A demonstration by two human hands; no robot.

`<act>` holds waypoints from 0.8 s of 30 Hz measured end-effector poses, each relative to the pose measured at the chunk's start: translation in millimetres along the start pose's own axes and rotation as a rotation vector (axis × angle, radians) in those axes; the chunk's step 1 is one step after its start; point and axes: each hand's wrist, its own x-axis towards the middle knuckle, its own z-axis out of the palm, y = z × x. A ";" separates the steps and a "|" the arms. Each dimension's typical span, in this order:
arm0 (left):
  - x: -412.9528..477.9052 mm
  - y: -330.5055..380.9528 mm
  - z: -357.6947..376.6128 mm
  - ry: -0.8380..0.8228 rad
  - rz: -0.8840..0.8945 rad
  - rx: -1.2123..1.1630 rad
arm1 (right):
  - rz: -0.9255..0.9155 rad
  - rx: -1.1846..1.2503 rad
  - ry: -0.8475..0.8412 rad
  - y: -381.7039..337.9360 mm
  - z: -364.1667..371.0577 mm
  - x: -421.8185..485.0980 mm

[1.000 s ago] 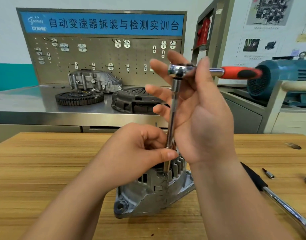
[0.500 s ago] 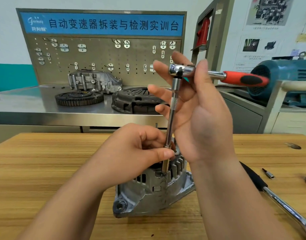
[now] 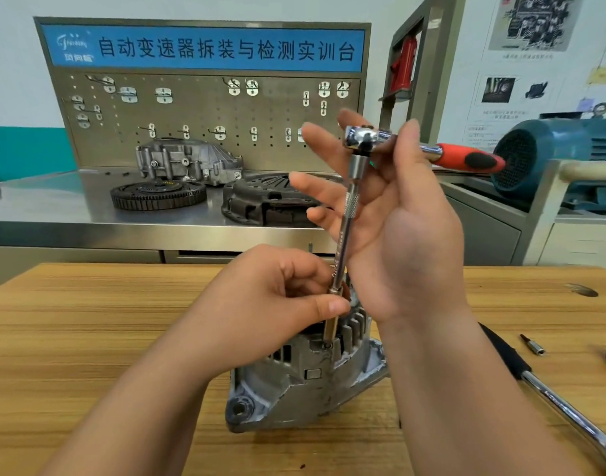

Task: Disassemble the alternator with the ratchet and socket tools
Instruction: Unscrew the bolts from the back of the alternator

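Alternator (image 3: 294,383) sits beneath left hand (image 3: 270,304) pinching extension (image 3: 344,235), right hand (image 3: 408,242) at ratchet (image 3: 459,156).

Head camera, my one view: above and behind the alternator (image 3: 294,389), facing forward and down, close; pegboard (image 3: 205,108) well beyond it.

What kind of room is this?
Probably a car-repair training workshop: a hook-covered pegboard, a clutch cover and gear ring on a steel bench, and an alternator with a ratchet extension on it.
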 end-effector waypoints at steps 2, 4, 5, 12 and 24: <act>-0.2 1.1 1.4 0.034 -0.009 -0.007 | -0.068 -0.063 -0.017 0.1 2.5 -1.1; 0.5 0.1 2.9 0.077 -0.019 0.008 | -0.150 -0.131 -0.046 -1.5 4.2 -2.1; 0.6 -0.2 3.5 0.089 -0.011 0.018 | -0.181 -0.144 -0.064 -2.3 4.8 -2.5; -1.6 0.2 -1.6 -0.021 0.016 -0.016 | -0.062 -0.030 -0.029 -1.0 1.0 -0.7; 0.2 -1.6 1.1 0.042 0.009 -0.011 | -0.187 -0.133 -0.090 -1.3 5.8 -3.5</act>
